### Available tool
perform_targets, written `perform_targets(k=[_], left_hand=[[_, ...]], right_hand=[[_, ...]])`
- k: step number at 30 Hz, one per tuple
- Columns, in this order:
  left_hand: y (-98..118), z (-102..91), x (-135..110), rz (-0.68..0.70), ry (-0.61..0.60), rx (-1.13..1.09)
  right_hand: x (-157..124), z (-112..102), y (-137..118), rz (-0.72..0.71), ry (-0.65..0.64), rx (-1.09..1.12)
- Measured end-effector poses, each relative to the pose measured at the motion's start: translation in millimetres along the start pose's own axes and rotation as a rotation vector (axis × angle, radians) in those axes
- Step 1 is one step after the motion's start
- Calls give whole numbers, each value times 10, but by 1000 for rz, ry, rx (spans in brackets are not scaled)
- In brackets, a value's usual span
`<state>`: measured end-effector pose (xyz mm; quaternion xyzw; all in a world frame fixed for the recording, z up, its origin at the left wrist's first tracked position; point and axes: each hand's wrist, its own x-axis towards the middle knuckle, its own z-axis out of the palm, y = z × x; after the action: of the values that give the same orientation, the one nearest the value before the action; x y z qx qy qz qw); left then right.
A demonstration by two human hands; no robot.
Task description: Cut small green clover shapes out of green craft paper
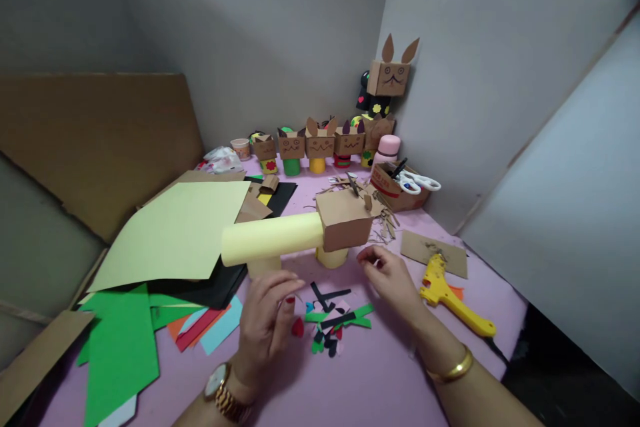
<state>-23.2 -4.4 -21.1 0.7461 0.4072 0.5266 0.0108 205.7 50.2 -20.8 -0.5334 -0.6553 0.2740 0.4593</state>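
Pink-purple table (373, 380) carries everything noted here. Pale yellow sheet (170, 234) lies flat to the left, presumably to leave the middle free for handwork. Row of cardboard-headed figures (320, 147) stands at the back, apparently out of the way. Mid-table, the main piece: a horizontal yellow tube (273, 238) meeting a cardboard box (346, 226), with short upright tubes beneath, probably as props. Left hand (265, 320) is in front of the tube, fingers partly curled; I cannot tell whether it has hold of anything. Right hand (393, 278) is near the box, thumb and forefinger nearly closed; any small item there is hidden from me. Yellow glue gun (450, 297) has its nozzle over a cardboard offcut (413, 247), likely to catch drips. Coloured scraps (340, 317) sit between the hands, within easy reach. Red heart (298, 327): just beside the left thumb, contact uncertain.
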Motion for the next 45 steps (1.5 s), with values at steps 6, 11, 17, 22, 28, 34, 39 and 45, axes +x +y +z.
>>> perform_targets(k=[6,11,17,22,28,34,39,45], left_hand=[[35,44,119,-170,-416,-79],[101,99,125,-122,-795,-50],[46,114,130,-88,-834,42],[39,74,178,-113,-808,10],[3,41,166,-239,-699,28],[-48,8,192,-415,-672,-22],[-20,-10,227,-478,-640,-94],[-74,45,182,-475,-580,-78]], right_hand=[[-14,48,-7,-14,-137,-96],[-91,30,-47,-30,-415,-34],[-141,32,-113,-140,-651,-88],[-100,0,-92,-150,-634,-164],[-102,-51,-89,-155,-645,-230],[-122,-45,-96,-182,-626,-295],[-108,-7,-67,-209,-607,-303],[-96,118,-20,-219,-524,-349]])
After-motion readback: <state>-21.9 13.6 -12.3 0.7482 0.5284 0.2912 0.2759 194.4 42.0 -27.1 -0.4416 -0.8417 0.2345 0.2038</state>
